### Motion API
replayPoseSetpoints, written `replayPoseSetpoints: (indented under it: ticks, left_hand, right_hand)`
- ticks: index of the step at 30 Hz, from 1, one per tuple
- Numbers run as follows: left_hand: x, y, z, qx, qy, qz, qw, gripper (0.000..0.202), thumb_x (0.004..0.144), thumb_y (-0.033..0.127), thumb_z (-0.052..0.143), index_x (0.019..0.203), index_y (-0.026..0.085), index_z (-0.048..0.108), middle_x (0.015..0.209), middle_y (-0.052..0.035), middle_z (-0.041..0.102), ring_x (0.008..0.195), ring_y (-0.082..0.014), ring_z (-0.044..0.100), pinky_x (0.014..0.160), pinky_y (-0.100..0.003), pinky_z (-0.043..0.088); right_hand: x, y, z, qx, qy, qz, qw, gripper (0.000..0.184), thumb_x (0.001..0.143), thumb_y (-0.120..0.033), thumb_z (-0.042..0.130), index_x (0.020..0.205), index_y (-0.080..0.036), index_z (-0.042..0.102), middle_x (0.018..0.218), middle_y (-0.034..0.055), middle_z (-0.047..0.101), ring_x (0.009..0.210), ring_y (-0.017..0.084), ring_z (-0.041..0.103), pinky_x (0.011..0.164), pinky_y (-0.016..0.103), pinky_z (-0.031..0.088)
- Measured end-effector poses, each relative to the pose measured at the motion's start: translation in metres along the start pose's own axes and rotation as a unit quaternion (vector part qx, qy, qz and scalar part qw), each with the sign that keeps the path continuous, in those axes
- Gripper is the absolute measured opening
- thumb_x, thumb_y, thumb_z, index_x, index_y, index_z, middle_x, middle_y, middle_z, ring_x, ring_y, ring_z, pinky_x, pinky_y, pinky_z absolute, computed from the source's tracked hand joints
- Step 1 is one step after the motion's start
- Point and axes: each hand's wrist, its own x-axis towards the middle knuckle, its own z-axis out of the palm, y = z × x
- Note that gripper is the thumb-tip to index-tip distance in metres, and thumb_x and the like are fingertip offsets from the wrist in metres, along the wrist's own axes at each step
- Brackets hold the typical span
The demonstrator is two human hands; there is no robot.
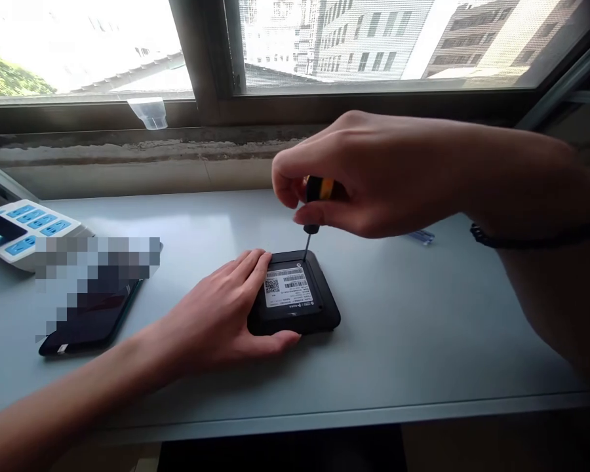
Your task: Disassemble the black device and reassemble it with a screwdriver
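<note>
A flat black square electronic device [328, 309] lies on the table, a white label [289, 286] with barcodes and a QR code facing up. My left hand [229, 305] grips its left side, with the thumb along the near edge and the fingers at the far edge. Above it, my right hand [373, 177] is closed around the black and yellow handle of a screwdriver [319, 189]. The thin shaft points down, nearly upright, and its tip meets the device near the far right corner of the label. Whether a screw sits under the tip cannot be made out.
On the left lie a dark phone [91, 321], partly blurred out, and a white power strip [71, 229] with blue sockets. A small clear blue-tinted item [423, 236] is behind my right wrist. The window frame [209, 65] runs along the back; the table's front edge [324, 419] is near me.
</note>
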Motion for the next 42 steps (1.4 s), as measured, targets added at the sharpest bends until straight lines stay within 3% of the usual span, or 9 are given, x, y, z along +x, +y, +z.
replayPoseSetpoints:
  ticks: [7, 11, 17, 22, 25, 29, 33, 39, 42]
  left_hand:
    - [0.000, 0.000, -0.001, -0.004, -0.002, 0.001, 1.000, 0.092, 0.084, 0.072, 0.061, 0.148, 0.008, 0.044, 0.149, -0.0256, 0.052, 0.131, -0.0424, 0.058, 0.109, -0.054, 0.052]
    - [0.000, 0.000, -0.001, 0.006, -0.008, -0.001, 1.000, 0.094, 0.085, 0.071, 0.060, 0.148, 0.004, 0.042, 0.150, -0.0283, 0.049, 0.133, -0.0435, 0.056, 0.109, -0.055, 0.051]
    - [0.000, 0.000, 0.000, 0.007, -0.006, 0.001, 1.000, 0.095, 0.084, 0.072, 0.061, 0.149, 0.006, 0.041, 0.153, -0.0270, 0.047, 0.137, -0.0431, 0.054, 0.112, -0.054, 0.049]
    - [0.000, 0.000, -0.001, 0.002, -0.003, 0.003, 1.000, 0.092, 0.084, 0.071, 0.061, 0.150, 0.009, 0.040, 0.152, -0.0255, 0.049, 0.135, -0.0416, 0.055, 0.111, -0.053, 0.050]
    - [0.000, -0.001, 0.000, 0.001, -0.002, 0.004, 1.000, 0.091, 0.085, 0.071, 0.060, 0.150, 0.010, 0.040, 0.151, -0.0251, 0.049, 0.135, -0.0406, 0.055, 0.112, -0.053, 0.049]
    - [0.000, -0.001, 0.000, -0.004, -0.005, 0.001, 1.000, 0.090, 0.083, 0.070, 0.062, 0.148, 0.010, 0.042, 0.149, -0.0257, 0.051, 0.131, -0.0416, 0.058, 0.109, -0.054, 0.051]
    - [0.000, 0.000, -0.001, -0.002, -0.014, -0.010, 1.000, 0.093, 0.084, 0.071, 0.060, 0.148, 0.006, 0.041, 0.151, -0.0273, 0.048, 0.136, -0.0426, 0.053, 0.112, -0.054, 0.048]
    - [0.000, 0.000, -0.001, -0.007, 0.002, 0.007, 1.000, 0.084, 0.085, 0.070, 0.059, 0.142, 0.009, 0.048, 0.142, -0.0239, 0.057, 0.128, -0.0390, 0.060, 0.107, -0.049, 0.052]
    - [-0.001, 0.000, 0.001, -0.014, 0.019, 0.008, 1.000, 0.082, 0.084, 0.071, 0.060, 0.139, 0.011, 0.050, 0.138, -0.0215, 0.059, 0.127, -0.0377, 0.060, 0.106, -0.046, 0.052]
  right_hand:
    - [-0.001, 0.005, 0.001, -0.028, 0.014, 0.009, 0.999, 0.020, 0.081, -0.016, 0.061, 0.098, -0.025, 0.062, 0.077, -0.0055, 0.061, 0.069, 0.007, 0.051, 0.059, 0.026, 0.035]
    - [-0.002, 0.004, 0.001, -0.030, 0.004, 0.049, 0.998, 0.003, 0.091, -0.022, 0.061, 0.089, -0.022, 0.063, 0.059, -0.0068, 0.051, 0.057, 0.005, 0.045, 0.057, 0.026, 0.032]
    - [-0.001, 0.002, 0.000, 0.015, -0.003, 0.009, 1.000, 0.016, 0.086, -0.020, 0.067, 0.100, -0.022, 0.062, 0.081, -0.0028, 0.066, 0.065, 0.009, 0.051, 0.061, 0.026, 0.033]
    - [0.004, -0.001, 0.003, -0.051, 0.033, 0.022, 0.998, 0.023, 0.095, -0.034, 0.056, 0.078, -0.019, 0.058, 0.055, -0.0025, 0.051, 0.058, 0.011, 0.044, 0.063, 0.031, 0.031]
    - [0.003, 0.004, 0.005, -0.028, 0.026, 0.040, 0.998, 0.009, 0.089, -0.030, 0.063, 0.088, -0.021, 0.062, 0.064, -0.0024, 0.059, 0.062, 0.012, 0.049, 0.064, 0.030, 0.034]
    - [-0.002, 0.006, -0.004, -0.005, -0.021, 0.009, 1.000, 0.010, 0.083, -0.018, 0.065, 0.092, -0.022, 0.067, 0.073, -0.0029, 0.064, 0.065, 0.010, 0.051, 0.060, 0.028, 0.035]
    - [-0.010, -0.003, -0.026, -0.008, 0.033, -0.013, 0.999, 0.009, 0.088, -0.020, 0.063, 0.080, -0.021, 0.067, 0.076, -0.0037, 0.066, 0.065, 0.007, 0.052, 0.062, 0.026, 0.039]
    - [-0.025, 0.018, -0.014, 0.105, 0.136, 0.107, 0.979, 0.008, 0.088, -0.028, 0.068, 0.083, -0.023, 0.070, 0.075, -0.0017, 0.068, 0.067, 0.007, 0.055, 0.059, 0.025, 0.040]
    - [-0.034, 0.043, 0.027, 0.293, 0.237, 0.274, 0.885, 0.016, 0.076, -0.033, 0.083, 0.075, -0.020, 0.073, 0.059, -0.0001, 0.057, 0.054, 0.008, 0.044, 0.048, 0.027, 0.033]
